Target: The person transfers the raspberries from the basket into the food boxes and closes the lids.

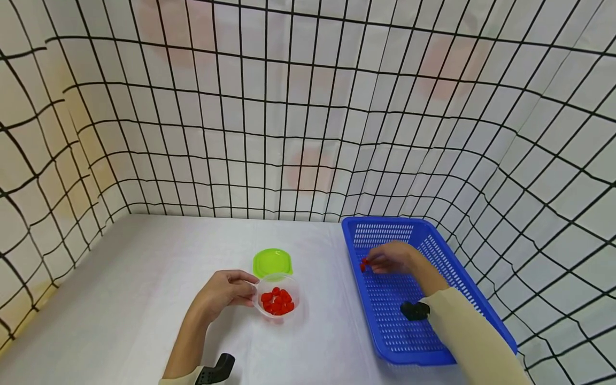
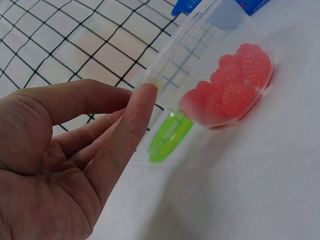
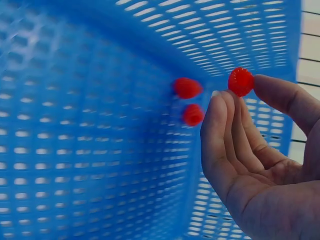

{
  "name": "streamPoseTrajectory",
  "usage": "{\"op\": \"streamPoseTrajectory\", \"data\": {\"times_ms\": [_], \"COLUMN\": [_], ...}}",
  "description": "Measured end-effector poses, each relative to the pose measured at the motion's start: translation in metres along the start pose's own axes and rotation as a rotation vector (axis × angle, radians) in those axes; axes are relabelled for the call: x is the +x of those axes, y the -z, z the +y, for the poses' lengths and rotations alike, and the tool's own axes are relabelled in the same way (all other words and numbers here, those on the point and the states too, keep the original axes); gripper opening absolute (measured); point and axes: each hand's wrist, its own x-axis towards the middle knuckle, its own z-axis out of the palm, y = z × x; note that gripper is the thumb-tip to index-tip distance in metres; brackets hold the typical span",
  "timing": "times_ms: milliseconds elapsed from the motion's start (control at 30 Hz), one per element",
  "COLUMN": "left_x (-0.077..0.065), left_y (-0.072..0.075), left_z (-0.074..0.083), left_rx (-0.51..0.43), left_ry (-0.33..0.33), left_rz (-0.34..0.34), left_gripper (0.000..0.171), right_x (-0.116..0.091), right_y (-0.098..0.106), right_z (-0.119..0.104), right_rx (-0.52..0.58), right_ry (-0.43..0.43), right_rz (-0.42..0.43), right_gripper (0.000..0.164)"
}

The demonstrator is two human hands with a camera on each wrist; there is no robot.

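My left hand pinches the rim of a clear plastic container between thumb and fingers. Several red raspberries lie at the bottom of that container, seen through its wall in the left wrist view. Over the blue basket, my right hand pinches one raspberry at the fingertips. Two more raspberries, an upper one and a lower one, sit in the basket near its corner, just past those fingers in the right wrist view.
A bright green lid lies on the white tablecloth just behind the container. The basket stands at the right of the table. A black wire grid backed by white cloth encloses the back and both sides.
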Motion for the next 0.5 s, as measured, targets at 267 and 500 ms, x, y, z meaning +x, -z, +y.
{"op": "streamPoseTrajectory", "data": {"times_ms": [267, 500], "left_x": [0.0, 0.0], "left_y": [0.0, 0.0], "left_z": [0.001, 0.001], "left_rx": [-0.008, 0.015], "left_ry": [-0.001, 0.005], "left_rz": [-0.003, 0.014], "left_gripper": [0.032, 0.03], "right_x": [-0.012, -0.022], "right_y": [0.006, 0.002], "right_z": [-0.031, -0.059], "right_rx": [0.027, 0.007], "right_ry": [0.086, 0.156], "right_rz": [-0.028, -0.071], "right_gripper": [0.035, 0.037]}}
